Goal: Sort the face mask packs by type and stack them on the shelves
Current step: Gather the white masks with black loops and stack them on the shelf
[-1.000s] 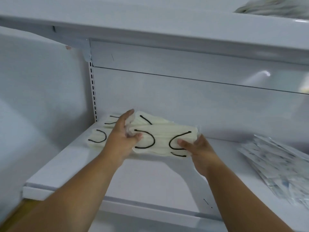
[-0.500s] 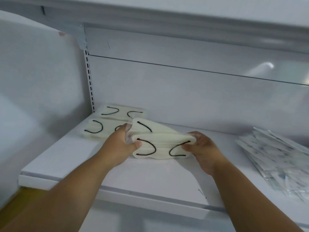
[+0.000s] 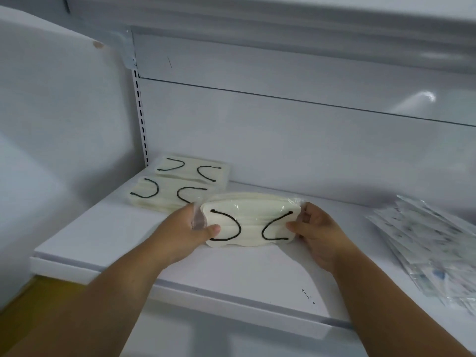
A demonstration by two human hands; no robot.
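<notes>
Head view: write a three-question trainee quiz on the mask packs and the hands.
1. True or false: the left hand and the right hand grip opposite ends of one cream mask pack.
2. How many cream packs with black ear loops lie at the shelf's back left corner, apart from the held one?
3. Where is the pile of clear printed packs? A) left of the hands B) right of the hands C) under the held pack

Key: 1 true; 2 two, a rear pack and a front pack; 3 B.
</notes>
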